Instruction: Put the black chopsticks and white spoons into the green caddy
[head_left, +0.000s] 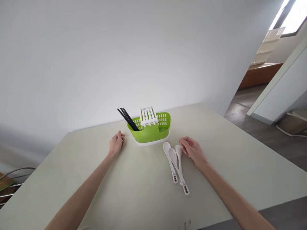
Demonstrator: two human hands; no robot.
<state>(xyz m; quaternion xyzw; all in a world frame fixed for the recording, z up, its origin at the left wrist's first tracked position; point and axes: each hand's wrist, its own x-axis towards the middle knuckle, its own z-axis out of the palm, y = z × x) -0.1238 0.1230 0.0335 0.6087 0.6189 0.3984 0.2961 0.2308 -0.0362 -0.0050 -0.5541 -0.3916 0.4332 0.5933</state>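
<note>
A green cutlery basket [148, 135] with slotted sides stands on a white base. Several black chopsticks [128, 118] lean out of its left compartment, and a white slatted rack [148, 116] sits across its middle. Left of the basket, my left hand [116, 142] rests on the table with its fingers curled in, holding nothing. In front of the basket's right end lie three white spoons [178, 167], overlapping, handles towards me. Beside the rightmost spoon's bowl is my right hand [193, 150], fingers closed loosely and nothing visible in them.
The pale table [134, 191] runs back to a grey-white wall [107, 57]. Its right edge drops off to a dark floor [251, 118]. A wire rack [11, 185] is partly visible beyond the table at the lower left.
</note>
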